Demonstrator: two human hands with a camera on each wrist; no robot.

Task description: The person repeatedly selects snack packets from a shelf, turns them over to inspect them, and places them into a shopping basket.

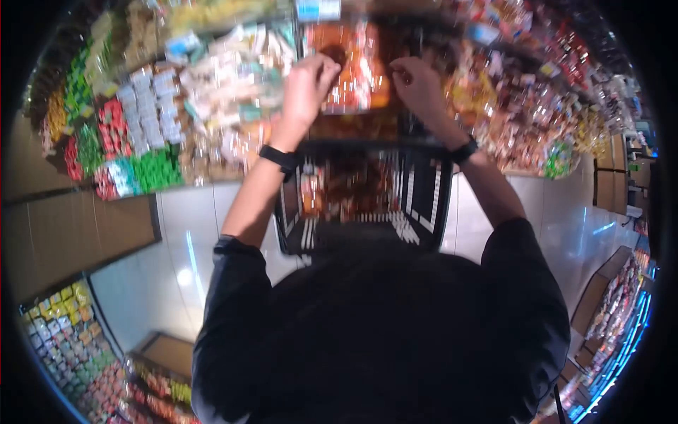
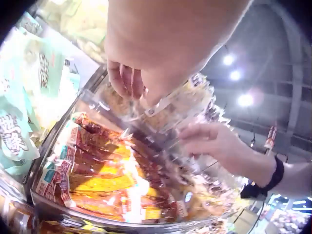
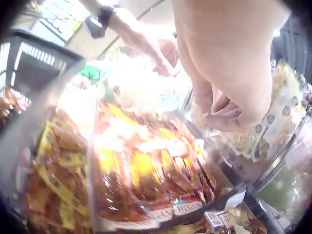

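Note:
Both hands hang over a bin of glossy red-orange packets [image 1: 357, 67], blurred in the head view. The left hand [image 1: 307, 88] is at the bin's left side, its fingers loosely bent, nothing visible in them. Across from it, the right hand [image 1: 418, 85] has bent fingers and no visible object. In the left wrist view, the left hand [image 2: 165, 48] is above a clear panel [image 2: 109, 112] behind the packets [image 2: 105, 180]; the right hand [image 2: 219, 146] is beyond it. The right wrist view shows the right hand's thumb and fingertips [image 3: 224, 117] close together; contact with the panel is unclear.
A black basket [image 1: 286, 240] holding reddish packs stands between the body and the display. Pale bagged goods [image 1: 236, 78] lie left of the bin, mixed packets [image 1: 494, 106] to its right. Tiled floor [image 1: 191, 233] shows on both sides of the basket.

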